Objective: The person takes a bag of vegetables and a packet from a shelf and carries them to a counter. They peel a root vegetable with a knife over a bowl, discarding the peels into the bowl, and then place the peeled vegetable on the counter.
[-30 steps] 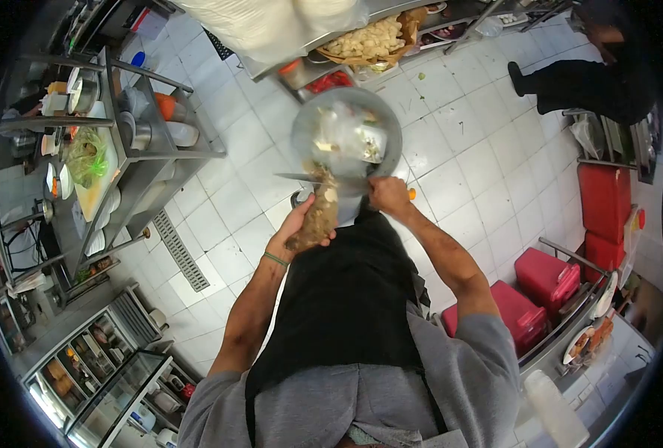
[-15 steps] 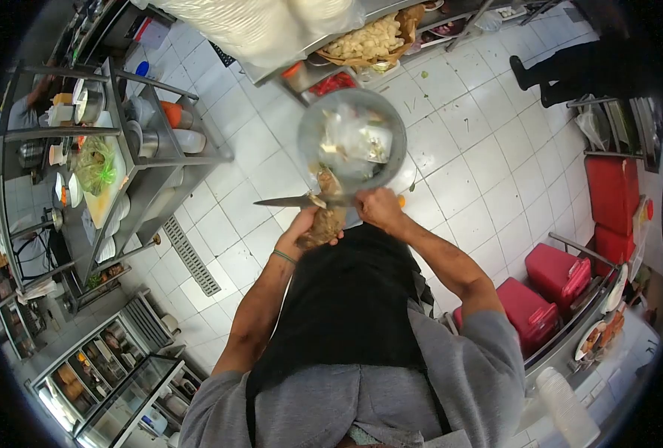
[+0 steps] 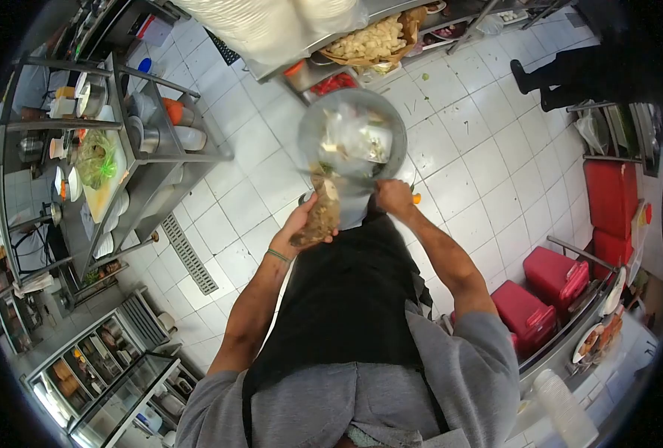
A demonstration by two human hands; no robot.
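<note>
My left hand [image 3: 299,222] is wrapped around a long, rough brown root vegetable [image 3: 322,216], tilted upright, with a pale cut patch near its upper end. My right hand [image 3: 395,198] is closed on the handle of a large knife [image 3: 350,180]. Its blade, smeared by motion, points left across the top of the root vegetable. Just beyond both hands stands a round grey bin [image 3: 306,142], lined with clear plastic and holding pale scraps.
Behind the bin are a tray of red pieces [image 3: 333,84] and a basket of pale chunks [image 3: 369,41]. A metal rack [image 3: 171,157] with pots stands left. At right are pink lidded bins [image 3: 555,272] and a person's dark-clothed legs [image 3: 563,78]. A drain grate [image 3: 190,254] crosses the tiles.
The knife has moved up and away from me, from the middle of the root vegetable to its top end. My right hand has shifted slightly right, and the pale cut patch shows more.
</note>
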